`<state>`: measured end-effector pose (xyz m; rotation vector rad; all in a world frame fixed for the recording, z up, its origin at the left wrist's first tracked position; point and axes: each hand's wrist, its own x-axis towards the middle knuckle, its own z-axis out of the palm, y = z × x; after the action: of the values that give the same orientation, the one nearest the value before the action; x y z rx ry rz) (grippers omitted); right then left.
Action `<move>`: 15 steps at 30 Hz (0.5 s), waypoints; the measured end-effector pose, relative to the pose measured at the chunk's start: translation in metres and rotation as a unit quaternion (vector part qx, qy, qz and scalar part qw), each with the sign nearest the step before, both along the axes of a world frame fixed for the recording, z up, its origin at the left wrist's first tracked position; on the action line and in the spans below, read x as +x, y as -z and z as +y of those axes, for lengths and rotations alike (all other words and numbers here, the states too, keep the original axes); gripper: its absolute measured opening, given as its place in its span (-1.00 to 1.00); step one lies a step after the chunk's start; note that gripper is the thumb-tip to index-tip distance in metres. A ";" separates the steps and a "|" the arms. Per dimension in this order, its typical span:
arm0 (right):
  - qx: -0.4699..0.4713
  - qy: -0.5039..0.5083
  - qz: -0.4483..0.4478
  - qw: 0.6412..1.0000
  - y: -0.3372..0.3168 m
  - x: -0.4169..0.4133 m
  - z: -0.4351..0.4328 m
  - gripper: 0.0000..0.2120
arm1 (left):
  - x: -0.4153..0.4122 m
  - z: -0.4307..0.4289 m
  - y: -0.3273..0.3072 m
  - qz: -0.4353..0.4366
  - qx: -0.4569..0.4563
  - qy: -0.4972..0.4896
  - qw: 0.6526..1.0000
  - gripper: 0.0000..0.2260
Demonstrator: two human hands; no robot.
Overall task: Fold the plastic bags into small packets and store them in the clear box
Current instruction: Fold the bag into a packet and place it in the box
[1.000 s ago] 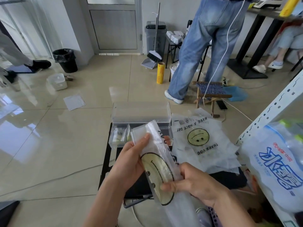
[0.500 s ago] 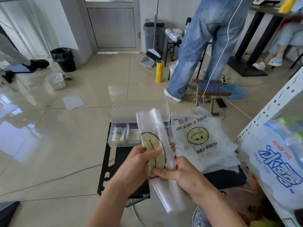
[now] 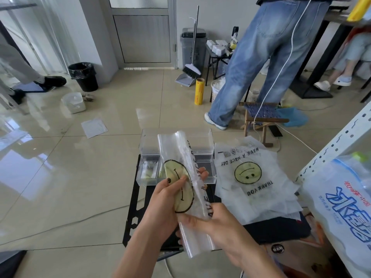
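Note:
I hold a clear plastic bag (image 3: pixel 180 157) with a yellow smiley print, folded lengthwise into a long strip, upright in front of me. My left hand (image 3: pixel 164 201) pinches its middle from the left, thumb on the smiley. My right hand (image 3: pixel 216 223) grips the strip lower down from the right. Behind the strip the clear box (image 3: pixel 204 155) stands with its lid up on a black stand (image 3: pixel 132 209); a folded packet (image 3: pixel 149 169) lies in its left compartment. A pile of flat smiley bags (image 3: pixel 249 177) lies to the right of the box.
A white metal shelf (image 3: pixel 341 141) with a blue-printed bag (image 3: pixel 345 205) stands at the right. A person in jeans (image 3: pixel 261 57) stands beyond a small wooden stool (image 3: pixel 261 115). A yellow roll (image 3: pixel 199 91), a broom, bins and a white cable lie on the tiled floor.
The strip has been raised and stood more upright in front of the box. My left thumb has shifted onto the smiley, and my right hand has slid lower on the strip.

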<state>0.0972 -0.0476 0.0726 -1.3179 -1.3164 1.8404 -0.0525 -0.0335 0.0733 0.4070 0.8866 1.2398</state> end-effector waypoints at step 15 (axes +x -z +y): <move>0.052 0.043 0.002 0.998 0.008 0.027 0.027 -0.81 | -0.008 -0.003 0.001 0.090 0.018 0.153 0.984 -0.77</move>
<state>0.1239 -0.0203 0.0647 -1.2942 -1.3143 1.6929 -0.0608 -0.0369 0.0719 0.6672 0.9155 0.9462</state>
